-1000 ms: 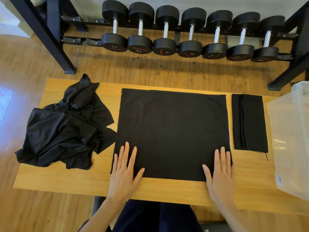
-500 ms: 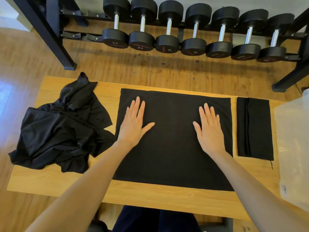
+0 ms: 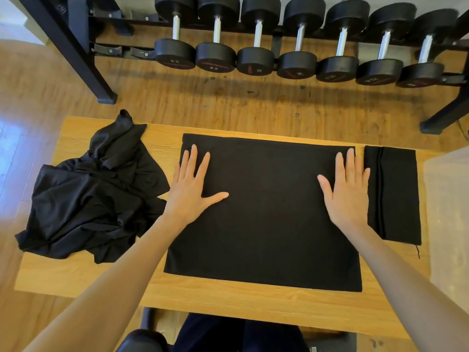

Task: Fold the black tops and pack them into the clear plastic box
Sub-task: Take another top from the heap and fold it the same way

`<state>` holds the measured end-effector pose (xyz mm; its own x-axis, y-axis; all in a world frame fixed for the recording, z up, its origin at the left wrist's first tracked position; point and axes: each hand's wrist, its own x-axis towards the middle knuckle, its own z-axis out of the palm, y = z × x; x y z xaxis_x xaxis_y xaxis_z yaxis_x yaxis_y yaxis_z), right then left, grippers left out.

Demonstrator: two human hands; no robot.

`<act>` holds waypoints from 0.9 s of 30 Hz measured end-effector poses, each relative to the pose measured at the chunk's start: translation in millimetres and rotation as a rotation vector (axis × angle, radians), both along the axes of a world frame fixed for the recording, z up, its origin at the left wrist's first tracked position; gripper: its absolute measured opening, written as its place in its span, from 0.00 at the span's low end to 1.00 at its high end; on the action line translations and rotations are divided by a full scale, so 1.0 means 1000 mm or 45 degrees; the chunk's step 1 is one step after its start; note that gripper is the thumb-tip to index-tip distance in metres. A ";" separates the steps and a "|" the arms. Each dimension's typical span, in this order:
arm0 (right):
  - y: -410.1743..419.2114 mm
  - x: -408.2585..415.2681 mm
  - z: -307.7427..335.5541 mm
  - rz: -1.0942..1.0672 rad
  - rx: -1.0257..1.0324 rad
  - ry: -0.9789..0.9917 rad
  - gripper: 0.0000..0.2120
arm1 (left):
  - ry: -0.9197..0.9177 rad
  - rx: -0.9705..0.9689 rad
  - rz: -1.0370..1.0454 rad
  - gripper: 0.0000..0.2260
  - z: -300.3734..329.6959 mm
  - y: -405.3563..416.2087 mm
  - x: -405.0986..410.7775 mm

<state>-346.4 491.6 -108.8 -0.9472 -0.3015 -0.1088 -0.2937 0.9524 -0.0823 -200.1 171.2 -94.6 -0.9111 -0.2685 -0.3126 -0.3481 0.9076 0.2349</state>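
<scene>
Pressing flat, fingers spread: left hand (image 3: 193, 189), right hand (image 3: 346, 191) on black top (image 3: 266, 224); wooden table (image 3: 228, 301), dumbbell rack (image 3: 279, 39) behind.

On the wooden table (image 3: 228, 301) there are three groups of black cloth: one flat top (image 3: 266, 212) in the middle, one crumpled heap (image 3: 88, 199) at its left, one folded top (image 3: 396, 194) at its right. Two hands lie on the table. Behind the table, seven dumbbells (image 3: 257, 36) are on one rack.

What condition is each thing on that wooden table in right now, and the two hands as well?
Flat black top: spread smooth at the table's middle.
Crumpled black tops: unfolded heap, left end.
Narrow folded black top: folded, lying beside the box.
Clear plastic box: right edge, contents unclear.
Left hand: flat, pressing the flat top.
Right hand: flat, pressing likewise.
</scene>
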 end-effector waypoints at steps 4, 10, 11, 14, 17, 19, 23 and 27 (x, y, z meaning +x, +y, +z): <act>-0.004 0.060 0.010 0.121 -0.026 -0.015 0.31 | 0.121 0.041 -0.034 0.35 0.004 0.028 0.042; 0.013 0.154 -0.006 0.112 -0.097 -0.128 0.31 | 0.077 0.035 -0.161 0.29 -0.009 0.058 0.127; 0.018 0.161 -0.007 0.089 -0.093 -0.137 0.31 | 0.059 0.041 -0.147 0.29 -0.011 0.058 0.138; 0.039 0.171 -0.009 0.062 -0.075 -0.142 0.31 | 0.066 0.038 -0.109 0.28 -0.010 0.053 0.162; 0.059 0.174 -0.008 0.046 -0.035 -0.139 0.31 | 0.078 0.051 -0.072 0.27 -0.005 0.048 0.177; 0.066 0.174 -0.006 0.034 -0.007 -0.136 0.32 | 0.093 0.073 -0.024 0.27 -0.003 0.045 0.185; 0.071 0.177 0.003 0.015 -0.039 -0.095 0.32 | 0.152 0.161 0.020 0.27 0.002 0.039 0.201; 0.087 0.186 0.020 0.001 -0.165 -0.046 0.24 | 0.211 0.199 -0.096 0.23 0.009 0.030 0.214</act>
